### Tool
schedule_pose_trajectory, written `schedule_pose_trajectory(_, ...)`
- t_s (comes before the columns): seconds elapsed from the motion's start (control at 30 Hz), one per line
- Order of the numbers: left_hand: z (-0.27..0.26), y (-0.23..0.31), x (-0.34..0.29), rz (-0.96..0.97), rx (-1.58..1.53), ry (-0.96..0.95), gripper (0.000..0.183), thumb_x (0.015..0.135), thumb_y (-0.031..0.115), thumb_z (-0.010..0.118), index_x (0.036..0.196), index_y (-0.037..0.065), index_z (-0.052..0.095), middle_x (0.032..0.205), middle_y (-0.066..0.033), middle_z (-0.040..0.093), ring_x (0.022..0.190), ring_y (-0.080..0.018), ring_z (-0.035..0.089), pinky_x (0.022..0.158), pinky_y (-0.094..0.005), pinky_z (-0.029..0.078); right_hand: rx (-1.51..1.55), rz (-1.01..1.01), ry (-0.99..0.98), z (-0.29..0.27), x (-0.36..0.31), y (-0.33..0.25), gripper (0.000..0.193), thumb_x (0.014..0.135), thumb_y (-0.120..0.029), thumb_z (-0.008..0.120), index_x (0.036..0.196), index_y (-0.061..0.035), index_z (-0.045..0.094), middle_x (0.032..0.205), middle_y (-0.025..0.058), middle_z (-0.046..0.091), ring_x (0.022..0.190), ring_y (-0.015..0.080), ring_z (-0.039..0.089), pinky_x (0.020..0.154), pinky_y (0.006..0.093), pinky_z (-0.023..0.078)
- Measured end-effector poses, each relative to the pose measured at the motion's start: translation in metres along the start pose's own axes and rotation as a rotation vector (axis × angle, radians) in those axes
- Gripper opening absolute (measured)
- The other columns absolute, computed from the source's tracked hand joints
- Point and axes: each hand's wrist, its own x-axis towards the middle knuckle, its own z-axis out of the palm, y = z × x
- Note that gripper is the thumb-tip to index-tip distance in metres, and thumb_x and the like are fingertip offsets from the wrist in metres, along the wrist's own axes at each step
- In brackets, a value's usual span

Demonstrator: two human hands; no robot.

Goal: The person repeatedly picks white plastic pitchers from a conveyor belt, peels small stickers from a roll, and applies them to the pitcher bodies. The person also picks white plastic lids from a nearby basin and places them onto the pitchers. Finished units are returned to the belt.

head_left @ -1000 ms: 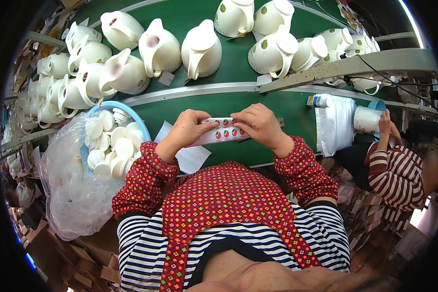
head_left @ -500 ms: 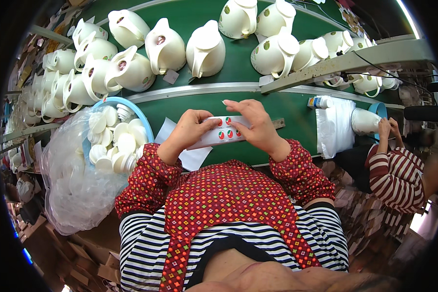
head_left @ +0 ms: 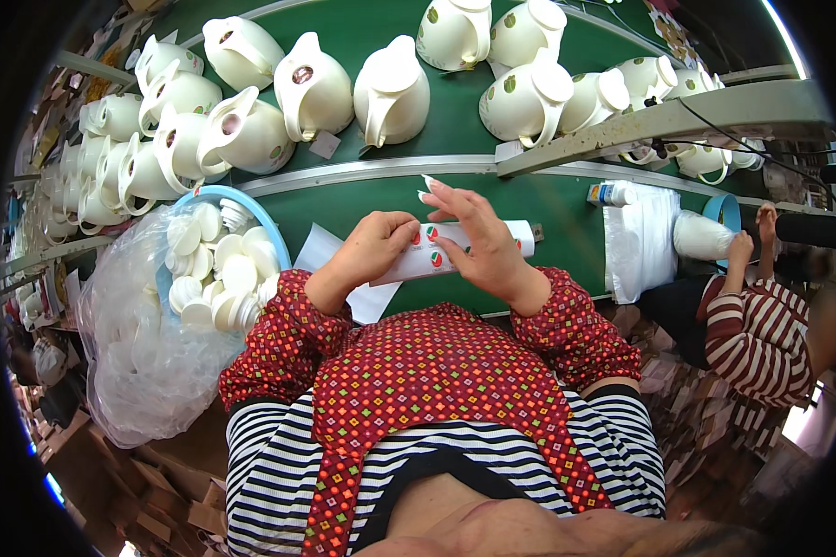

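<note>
A white strip of round red-and-green stickers [head_left: 420, 264] lies slanted between my hands. My left hand [head_left: 373, 247] pinches its left part, thumb on top near a sticker. Over the strip's right part is my right hand [head_left: 486, 249], its thumb touching the printed face and its other fingers spread upward. The strip's right end shows past that hand. Whether a loose sticker is on a right fingertip is too small to tell. Beneath my left wrist, a white paper sheet [head_left: 373, 303] rests on the green table [head_left: 320, 206].
A blue basin [head_left: 271, 221] with a plastic bag [head_left: 139, 343] and white lids [head_left: 240, 272] stands left. Cream jugs [head_left: 392, 91] line the far side. A metal bar [head_left: 659, 127], stacked plastic bags [head_left: 638, 243] and a co-worker in stripes [head_left: 757, 334] are right.
The strip now reaches farther right, beyond my right hand, and shows fewer stickers between my hands. My right fingers have lifted and spread. The co-worker's hand has moved away from the jug.
</note>
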Motion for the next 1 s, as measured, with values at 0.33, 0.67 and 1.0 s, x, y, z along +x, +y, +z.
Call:
schedule_pose_trajectory(0.33,0.004,-0.006,0.009,0.016,0.088,0.078,0.031,0.102,0.024,0.056,0.096,-0.003,0.070,0.077,-0.0187,0.067,0.068,-0.0267,0.063,0.070,-0.0396,0.051,0.066,0.015,0.103,0.020,-0.015,0.008,0.080,0.081,0.013,0.072,0.153,-0.0062,0.043,0.145,0.0150,0.056,0.102,0.0295,0.069,0.095,0.0368,0.055)
schedule_pose_trajectory(0.67,0.014,-0.001,-0.001,0.075,0.059,0.077,0.020,0.099,0.018,0.062,0.098,0.000,0.072,0.082,-0.0159,0.069,0.072,-0.0266,0.064,0.072,-0.0379,0.052,0.226,0.207,0.071,0.010,-0.011,0.004,0.080,0.081,0.011,0.073,0.153,-0.0114,0.045,0.142,0.0170,0.055,0.089,0.0194,0.071,0.080,0.0308,0.059)
schedule_pose_trajectory(1.0,0.009,0.004,-0.010,0.414,0.433,0.218,0.009,0.091,0.014,0.072,0.093,0.006,0.075,0.085,-0.0074,0.070,0.091,-0.0273,0.064,0.092,-0.0399,0.049,0.270,0.215,0.100,0.008,-0.007,0.003,0.072,0.083,0.012,0.070,0.149,-0.0074,0.049,0.143,0.0194,0.055,0.104,0.0248,0.072,0.084,0.0319,0.062)
